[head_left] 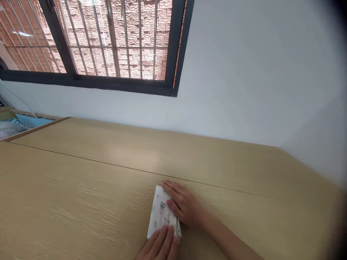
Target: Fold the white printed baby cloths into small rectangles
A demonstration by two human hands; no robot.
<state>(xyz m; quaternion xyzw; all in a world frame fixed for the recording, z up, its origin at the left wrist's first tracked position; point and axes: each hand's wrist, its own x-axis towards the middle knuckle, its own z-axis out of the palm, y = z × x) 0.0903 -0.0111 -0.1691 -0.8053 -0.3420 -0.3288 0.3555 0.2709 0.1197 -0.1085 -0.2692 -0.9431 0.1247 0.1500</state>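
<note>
A folded white cloth (159,206) printed with small cartoon animals and green spots lies on the wooden surface, its layers showing along the right edge. My right hand (183,204) rests flat over its upper right side, fingers stretched out toward the top edge. Across the near end of the cloth lies my left hand (159,245), fingers extended side by side on the fabric. The lower part of the left hand is cut off by the frame's bottom edge.
The pale wooden surface (81,187) has a thin seam running across it and meets a white wall (230,72). A dark-framed barred window (116,43) is above. At far left, a wooden-edged compartment holds blue and whitish fabric (16,124).
</note>
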